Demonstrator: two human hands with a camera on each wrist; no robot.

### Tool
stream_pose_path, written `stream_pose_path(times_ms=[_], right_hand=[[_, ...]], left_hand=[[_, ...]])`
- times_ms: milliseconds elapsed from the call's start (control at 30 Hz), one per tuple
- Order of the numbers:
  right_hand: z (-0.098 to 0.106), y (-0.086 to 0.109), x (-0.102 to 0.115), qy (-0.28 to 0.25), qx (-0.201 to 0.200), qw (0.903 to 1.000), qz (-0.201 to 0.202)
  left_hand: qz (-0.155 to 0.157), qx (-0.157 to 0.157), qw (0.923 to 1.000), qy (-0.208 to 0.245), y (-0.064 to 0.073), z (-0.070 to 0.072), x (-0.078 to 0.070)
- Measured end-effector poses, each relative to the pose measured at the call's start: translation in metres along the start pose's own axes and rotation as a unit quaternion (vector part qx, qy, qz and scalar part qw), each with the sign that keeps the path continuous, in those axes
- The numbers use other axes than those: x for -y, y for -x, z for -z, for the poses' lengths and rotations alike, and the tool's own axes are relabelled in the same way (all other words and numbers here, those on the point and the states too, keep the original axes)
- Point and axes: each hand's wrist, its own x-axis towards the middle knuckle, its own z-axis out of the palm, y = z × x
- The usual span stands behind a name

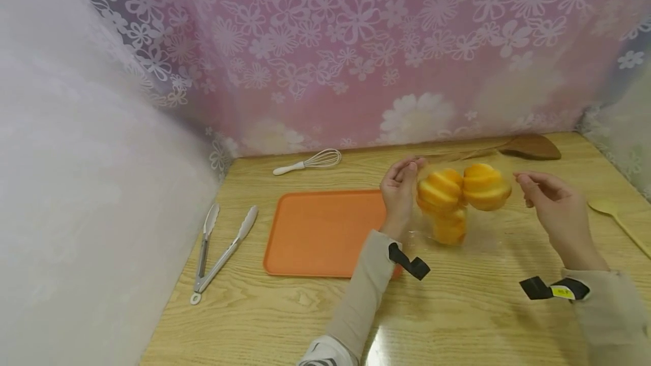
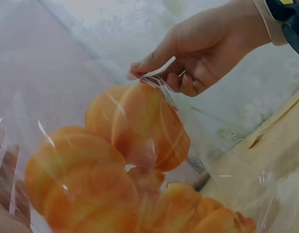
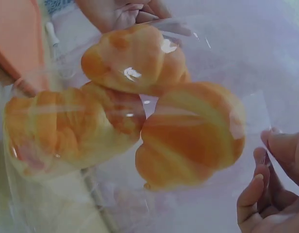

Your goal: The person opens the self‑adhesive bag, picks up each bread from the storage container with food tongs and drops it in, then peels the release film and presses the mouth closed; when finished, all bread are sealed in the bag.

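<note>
A clear plastic bag (image 3: 256,114) hangs between the two hands, above the wooden table. Inside it are three golden bread pieces: a ridged roll (image 1: 439,188) on the left, another ridged roll (image 1: 486,187) on the right, and a smaller bread piece (image 1: 450,226) below them. The left hand (image 1: 399,196) pinches the bag's left edge between thumb and fingers, beside the left roll. On the opposite side, the right hand (image 1: 559,213) pinches the other edge with thumb and forefinger, its remaining fingers curled. Shiny film covers the bread in both wrist views.
An orange tray (image 1: 320,236) lies left of the bag, partly under the left forearm. Metal tongs (image 1: 224,256) lie spread further left. Behind are a white whisk (image 1: 307,162) and a wooden spatula (image 1: 531,147); a yellow spoon (image 1: 617,219) lies at the right.
</note>
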Motion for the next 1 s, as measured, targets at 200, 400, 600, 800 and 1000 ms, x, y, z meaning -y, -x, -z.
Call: stream_pose_path(times_ms=[200,400,600,800,1000], right_hand=[[-0.008,-0.018,0.025,-0.190,-0.012,0.9815,0.019],[-0.010,-0.016,0.016,-0.293,-0.011,0.9559,0.004],[-0.005,0.000,-0.007,-0.236,0.001,0.9711,-0.038],[-0.002,0.003,-0.012,-0.220,-0.013,0.9751,-0.023],[-0.003,-0.005,-0.012,-0.161,-0.044,0.9859,-0.012]], left_hand=[[0.031,0.048,0.9959,-0.071,-0.025,-0.003,-0.018],[0.071,0.052,0.9918,-0.093,-0.025,0.003,-0.014],[0.102,0.040,0.9900,-0.089,-0.003,0.013,-0.003],[0.091,0.025,0.9932,-0.068,0.001,0.013,0.002],[0.131,-0.020,0.9905,-0.039,-0.006,0.011,0.002]])
